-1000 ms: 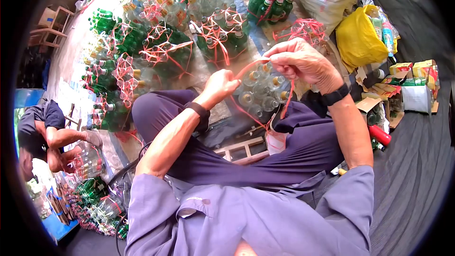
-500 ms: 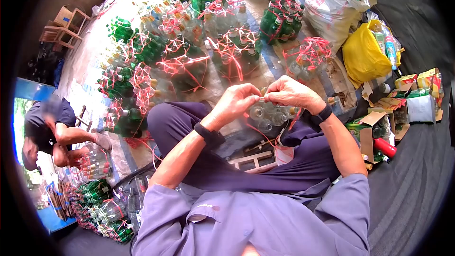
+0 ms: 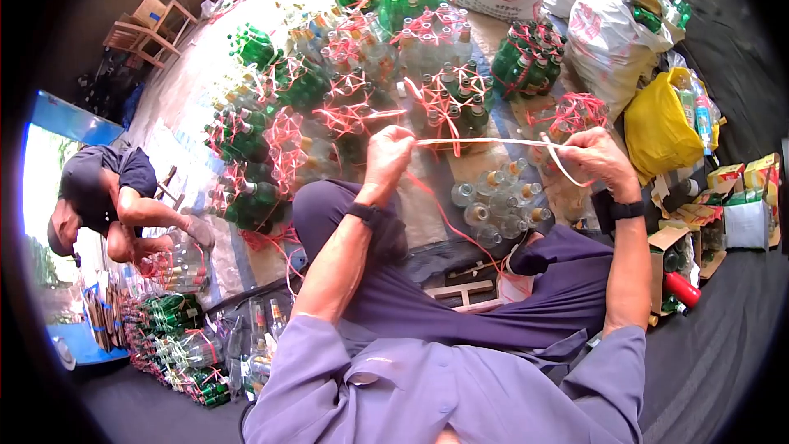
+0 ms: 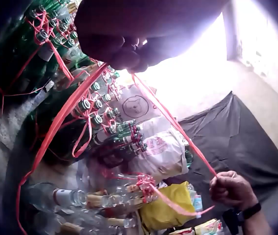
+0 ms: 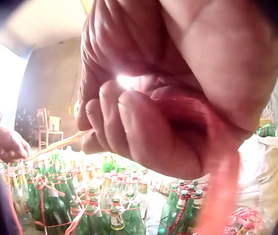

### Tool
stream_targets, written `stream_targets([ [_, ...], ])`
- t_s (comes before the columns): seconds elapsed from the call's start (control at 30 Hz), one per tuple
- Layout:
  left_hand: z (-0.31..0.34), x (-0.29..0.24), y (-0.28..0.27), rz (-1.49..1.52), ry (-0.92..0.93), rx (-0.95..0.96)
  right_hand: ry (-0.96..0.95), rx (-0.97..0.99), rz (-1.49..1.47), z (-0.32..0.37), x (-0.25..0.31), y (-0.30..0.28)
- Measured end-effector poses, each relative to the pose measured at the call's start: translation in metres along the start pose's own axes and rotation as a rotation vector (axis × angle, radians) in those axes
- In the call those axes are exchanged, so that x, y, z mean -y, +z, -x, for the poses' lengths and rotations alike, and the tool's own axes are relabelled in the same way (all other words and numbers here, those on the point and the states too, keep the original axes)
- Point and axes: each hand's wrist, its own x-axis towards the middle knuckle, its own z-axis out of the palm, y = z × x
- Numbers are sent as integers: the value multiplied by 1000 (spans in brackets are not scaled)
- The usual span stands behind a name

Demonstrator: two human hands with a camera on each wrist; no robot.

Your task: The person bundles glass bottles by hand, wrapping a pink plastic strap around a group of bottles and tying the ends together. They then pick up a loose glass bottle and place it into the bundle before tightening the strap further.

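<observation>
A pink plastic strip [image 3: 485, 141] is stretched nearly level between my two hands. My left hand [image 3: 389, 156] pinches one part of it, and a long tail runs from there down toward my lap. The other end is gripped by my right hand [image 3: 600, 160], with a short loose end hanging below. In the right wrist view the fingers [image 5: 134, 117] curl round the strip. Below the taut strip stands a group of clear glass bottles [image 3: 493, 201] in front of my crossed legs.
Tied bundles of green bottles [image 3: 456, 99] fill the floor ahead and to the left. White sacks [image 3: 616, 33], a yellow bag [image 3: 666, 127] and opened cartons [image 3: 670, 247] stand at the right. Another person [image 3: 115, 197] sits at the left beside more bottles.
My hands were close together half a second ago and have moved apart, drawing the strip straight between them. The head view has shifted, so the surroundings sit farther right.
</observation>
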Motion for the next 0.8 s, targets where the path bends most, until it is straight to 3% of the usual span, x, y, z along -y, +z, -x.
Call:
stream_targets([
  [0.13,4,16,5,69,-72,160,21,-66,-98,0,-6,-1],
  [0.23,9,20,9,-201,23,234,-45,19,-20,-13,-19,16],
  [0.27,18,-4,11,-273,60,267,-57,37,44,-15,-18,25],
  [0.33,19,9,19,6,183,405,-39,101,33,-17,-6,46],
  [0.4,29,-1,25,-6,298,494,-28,134,-3,-21,-6,61],
  [0.43,37,-6,29,125,144,582,-64,170,14,-25,-8,69],
  [0.47,42,-11,32,241,158,630,-63,175,18,-26,-4,72],
  [0.53,47,-19,32,280,-44,780,24,221,39,-24,8,81],
  [0.67,38,-2,46,223,-78,839,-135,181,244,-29,5,79],
  [0.77,43,-21,45,116,-78,755,-3,170,101,-28,1,65],
  [0.8,40,-10,51,137,7,738,39,148,18,-27,2,60],
])
